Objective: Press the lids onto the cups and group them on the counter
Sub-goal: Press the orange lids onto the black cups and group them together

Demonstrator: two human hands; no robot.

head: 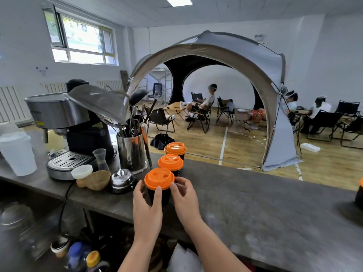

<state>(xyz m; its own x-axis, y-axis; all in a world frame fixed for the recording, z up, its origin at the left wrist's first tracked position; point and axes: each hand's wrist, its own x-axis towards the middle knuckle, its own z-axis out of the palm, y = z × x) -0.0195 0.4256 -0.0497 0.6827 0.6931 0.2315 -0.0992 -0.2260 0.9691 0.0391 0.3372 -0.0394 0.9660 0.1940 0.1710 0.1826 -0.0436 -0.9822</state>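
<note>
Three black cups with orange lids stand in a row on the grey counter [245, 209]. The nearest cup [159, 178] sits between my hands. My left hand [146, 205] wraps its left side, the thumb lying across the black wall. My right hand [185, 195] touches the lid's right rim with its fingertips. Behind it stand the middle cup [170, 162] and the far cup [175, 148], both lidded. Another orange-lidded cup [360, 191] shows at the right edge, mostly cut off.
Left of the cups are a service bell [122, 180], a steel utensil holder [132, 152], an espresso machine [64, 122] and white plastic cups [17, 152]. Bottles stand on the shelf below. Beyond the counter are a tent and seated people.
</note>
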